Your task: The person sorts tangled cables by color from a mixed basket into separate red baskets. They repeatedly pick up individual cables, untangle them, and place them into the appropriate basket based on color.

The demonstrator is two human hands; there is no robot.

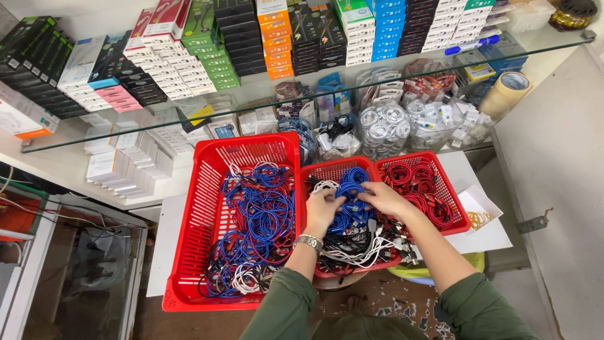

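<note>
Shelves of stacked small boxes stand behind a glass shelf, and below it three red baskets sit side by side. Over the middle basket, the left hand and the right hand both grip a bundle of blue cables. A large basket holds loose blue cables; a small basket holds red cables.

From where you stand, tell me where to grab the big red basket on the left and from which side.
Grip the big red basket by its near rim, coming from your side. That edge is bare and juts toward you, while blue cables fill the inside. Both hands are in the middle basket.
</note>
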